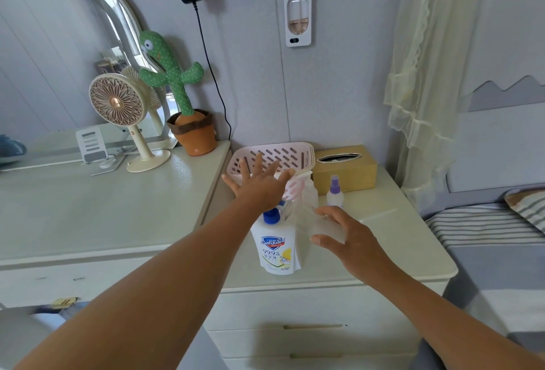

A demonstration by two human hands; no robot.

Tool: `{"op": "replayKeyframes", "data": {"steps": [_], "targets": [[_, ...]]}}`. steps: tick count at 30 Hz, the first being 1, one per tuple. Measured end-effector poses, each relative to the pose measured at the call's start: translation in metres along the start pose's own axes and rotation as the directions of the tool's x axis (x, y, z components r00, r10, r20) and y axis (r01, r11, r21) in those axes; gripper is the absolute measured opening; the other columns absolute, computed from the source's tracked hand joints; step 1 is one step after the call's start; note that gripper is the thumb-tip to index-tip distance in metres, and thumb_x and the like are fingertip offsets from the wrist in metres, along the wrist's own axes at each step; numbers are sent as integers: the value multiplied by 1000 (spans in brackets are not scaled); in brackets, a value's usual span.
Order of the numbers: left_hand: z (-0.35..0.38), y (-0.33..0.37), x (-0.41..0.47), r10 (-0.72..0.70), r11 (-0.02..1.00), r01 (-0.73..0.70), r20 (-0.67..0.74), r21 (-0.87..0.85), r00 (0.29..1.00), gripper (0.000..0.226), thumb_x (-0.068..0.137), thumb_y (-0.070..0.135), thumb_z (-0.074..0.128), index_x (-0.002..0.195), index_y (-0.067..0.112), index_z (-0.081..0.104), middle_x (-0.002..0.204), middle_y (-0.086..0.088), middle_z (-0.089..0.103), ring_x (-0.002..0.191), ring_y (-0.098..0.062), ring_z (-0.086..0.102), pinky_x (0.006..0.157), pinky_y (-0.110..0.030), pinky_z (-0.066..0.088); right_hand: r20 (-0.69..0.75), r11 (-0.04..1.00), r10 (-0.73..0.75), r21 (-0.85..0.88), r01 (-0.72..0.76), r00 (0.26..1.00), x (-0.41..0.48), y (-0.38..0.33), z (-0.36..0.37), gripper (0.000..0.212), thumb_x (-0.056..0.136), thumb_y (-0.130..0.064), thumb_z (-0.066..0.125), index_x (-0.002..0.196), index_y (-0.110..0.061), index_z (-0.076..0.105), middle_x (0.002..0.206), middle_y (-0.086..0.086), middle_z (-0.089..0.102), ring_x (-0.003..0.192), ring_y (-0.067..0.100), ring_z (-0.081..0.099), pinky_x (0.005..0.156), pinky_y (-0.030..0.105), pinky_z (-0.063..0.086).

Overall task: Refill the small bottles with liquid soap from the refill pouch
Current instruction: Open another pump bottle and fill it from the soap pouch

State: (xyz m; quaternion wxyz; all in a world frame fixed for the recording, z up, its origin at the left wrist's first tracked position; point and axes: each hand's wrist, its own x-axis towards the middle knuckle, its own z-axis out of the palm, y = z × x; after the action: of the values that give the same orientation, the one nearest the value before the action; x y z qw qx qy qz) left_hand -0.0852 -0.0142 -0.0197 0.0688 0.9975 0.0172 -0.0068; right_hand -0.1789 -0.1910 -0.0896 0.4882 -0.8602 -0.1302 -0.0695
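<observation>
Cream cabinet top (413,246) holds your work. Your left hand (259,184) hovers with fingers spread wide, gripping nothing, in front of the pink slotted basket (274,154). Below that wrist the white refill pouch (275,248) stands upright, blue cap on. Just right of it a clear small bottle (311,192) looks blurred. Your right hand (351,240) is loosely open beside it, holding nothing you can see. Behind stands the purple-topped spray bottle (334,194), close before the wooden tissue box (345,173).
</observation>
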Motion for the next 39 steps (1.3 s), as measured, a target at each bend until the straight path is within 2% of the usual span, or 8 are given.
{"op": "replayKeyframes", "data": {"steps": [3,7,11,17,23,32,36,39], "targets": [[5,-2,-1,12,1000,-12,10,7,1000,57,96,61,12,150,42,6,159,4,-17,143,-30,-24,104,-70,-15,5,1000,2,5,-2,1000,-1,0,0,39,85,-34,67,119,-38,46,106,-33,46,99,-19,44,76,-5,33],[16,-6,1,18,1000,-18,33,-1,999,55,97,59,15,149,44,12,160,4,-12,144,-32,-22,102,-73,-15,20,1000,11,-2,-11,1000,-4,6,4,41,86,-32,67,122,-34,49,107,-30,47,99,-18,43,76,-3,33],[19,-8,6,52,994,-55,36,99,998,52,100,46,20,150,43,5,160,1,-15,141,-35,-27,101,-76,-12,21,1000,15,-16,-14,1000,-4,6,5,40,87,-33,65,123,-33,48,105,-35,43,97,-20,41,74,-4,33],[4,-3,4,33,997,-32,-12,70,999,64,92,69,7,150,43,5,159,4,-17,144,-30,-23,102,-69,-16,24,1000,-1,-21,2,1000,0,-1,-2,39,87,-36,65,118,-42,42,102,-39,38,96,-16,44,74,-2,33],[26,-13,10,83,987,-89,47,134,995,52,101,42,23,149,45,5,160,0,-13,141,-37,-26,98,-78,-12,40,1000,8,-3,-8,999,-2,5,3,39,85,-34,67,118,-38,47,104,-36,43,99,-18,43,77,0,33],[2,-4,-2,51,997,-49,-32,62,998,63,92,68,8,150,43,6,159,4,-17,144,-29,-23,104,-69,-15,22,1000,-10,-12,10,1000,0,0,-1,40,86,-36,65,122,-37,47,115,-25,48,108,-3,45,76,1,36],[6,-5,-6,37,999,-36,-26,11,999,59,95,64,10,149,44,6,159,5,-16,144,-28,-24,103,-69,-16,33,1000,-6,-12,6,999,0,2,0,42,86,-36,65,124,-36,47,117,-28,46,109,-5,43,76,-3,32],[12,-7,-9,54,995,-56,23,78,998,49,100,51,17,147,48,5,159,1,-17,143,-34,-24,103,-73,-12,47,1000,11,7,-12,999,-1,4,5,39,86,-34,66,119,-40,46,114,-29,47,108,-5,44,77,-1,34]]}}
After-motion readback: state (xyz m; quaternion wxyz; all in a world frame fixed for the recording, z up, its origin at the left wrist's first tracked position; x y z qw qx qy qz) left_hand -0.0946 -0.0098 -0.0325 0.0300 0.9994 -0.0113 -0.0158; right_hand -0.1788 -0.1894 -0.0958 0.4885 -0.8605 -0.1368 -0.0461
